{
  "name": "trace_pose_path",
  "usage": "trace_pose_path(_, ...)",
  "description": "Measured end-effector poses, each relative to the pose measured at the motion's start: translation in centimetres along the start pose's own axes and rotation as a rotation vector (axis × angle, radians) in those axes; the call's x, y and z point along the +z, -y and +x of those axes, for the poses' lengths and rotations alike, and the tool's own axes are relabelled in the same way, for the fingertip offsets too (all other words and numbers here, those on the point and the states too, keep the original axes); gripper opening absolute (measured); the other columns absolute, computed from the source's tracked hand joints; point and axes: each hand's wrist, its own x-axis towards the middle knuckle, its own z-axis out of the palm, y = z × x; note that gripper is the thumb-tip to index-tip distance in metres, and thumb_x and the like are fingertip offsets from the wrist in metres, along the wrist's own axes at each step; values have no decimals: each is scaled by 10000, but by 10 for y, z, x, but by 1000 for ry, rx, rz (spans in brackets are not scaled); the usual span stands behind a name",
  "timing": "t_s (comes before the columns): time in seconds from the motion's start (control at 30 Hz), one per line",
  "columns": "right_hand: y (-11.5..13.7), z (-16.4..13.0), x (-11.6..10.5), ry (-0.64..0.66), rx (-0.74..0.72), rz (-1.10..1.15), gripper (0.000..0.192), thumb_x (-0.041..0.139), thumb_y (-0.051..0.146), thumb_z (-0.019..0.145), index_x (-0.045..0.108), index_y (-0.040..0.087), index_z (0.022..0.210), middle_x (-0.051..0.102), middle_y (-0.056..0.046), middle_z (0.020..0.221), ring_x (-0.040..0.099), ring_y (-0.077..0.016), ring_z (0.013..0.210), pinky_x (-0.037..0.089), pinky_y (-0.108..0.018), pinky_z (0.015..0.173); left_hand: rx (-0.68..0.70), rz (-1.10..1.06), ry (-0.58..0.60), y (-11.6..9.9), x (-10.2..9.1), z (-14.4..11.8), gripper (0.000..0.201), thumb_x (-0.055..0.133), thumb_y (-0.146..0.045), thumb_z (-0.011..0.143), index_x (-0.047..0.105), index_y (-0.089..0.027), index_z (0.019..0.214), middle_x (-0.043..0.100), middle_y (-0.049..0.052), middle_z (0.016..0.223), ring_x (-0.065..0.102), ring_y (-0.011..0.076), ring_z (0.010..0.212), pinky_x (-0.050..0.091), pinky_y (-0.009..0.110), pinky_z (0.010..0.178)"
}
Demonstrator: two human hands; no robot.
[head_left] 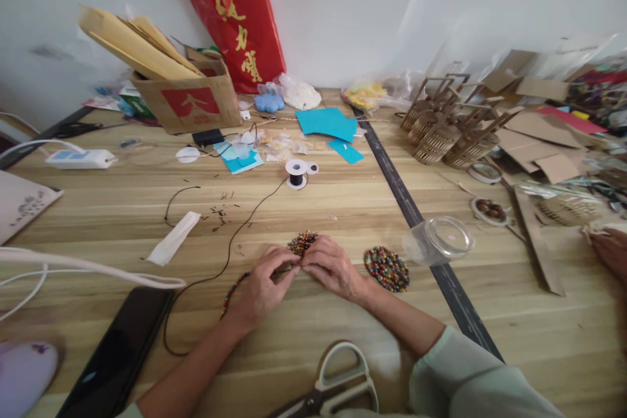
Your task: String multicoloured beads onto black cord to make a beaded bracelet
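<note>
A: Hands?
B: Left hand (259,287) and right hand (332,268) meet fingertip to fingertip on the surface (343,209). Each grip is pinched nearly closed on the black cord (230,241), at the near edge of a small bead pile (302,241).

A: Cord path?
B: A beaded stretch (232,290) trails just left of the left grip. Bare cord runs away from the grip to the spool (296,174).

A: Nearby?
B: Second bead pile (386,269) just right of the right grip, a tipped clear jar (441,240) beyond it. Scissors (337,385) lie nearer the body.
</note>
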Motion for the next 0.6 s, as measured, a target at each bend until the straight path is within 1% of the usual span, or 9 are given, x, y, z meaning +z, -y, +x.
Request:
trace_pose_path(0.1, 0, 0, 1, 2, 3, 5, 112, 527, 234, 948, 627, 185, 938, 656, -62, 853, 563, -182, 827, 464, -360, 790, 51, 2, 13, 4, 3, 0, 71, 633, -129, 814, 681, -167, 849, 679, 65, 824, 611, 197, 855, 515, 312, 791)
trace_pose_path(0.27, 1, 0, 1, 12, 8, 1, 130, 517, 251, 955, 625, 183, 931, 657, -64, 855, 568, -179, 829, 464, -360, 799, 75, 30, 7, 9, 4, 0, 98, 600, -109, 828, 670, -172, 800, 675, 59, 788, 610, 193, 822, 515, 316, 770)
trace_pose_path(0.43, -1, 0, 2, -11, 7, 1, 95, 532, 217, 940, 620, 182, 948, 665, -68, 861, 575, -185, 827, 469, -371, 795, 55, 50, -7, 3, 2, 1, 108, 579, -128, 843, 654, -174, 780, 667, 58, 786, 611, 194, 813, 513, 313, 759)
trace_pose_path(0.6, -2, -1, 4, -25, 15, -7, 84, 534, 205, 937, 613, 187, 960, 666, -68, 871, 578, -188, 833, 471, -374, 792, 33, 44, -11, 1, 1, 1, 113, 566, -106, 836, 652, -176, 816, 676, 56, 817, 623, 189, 826, 515, 299, 763)
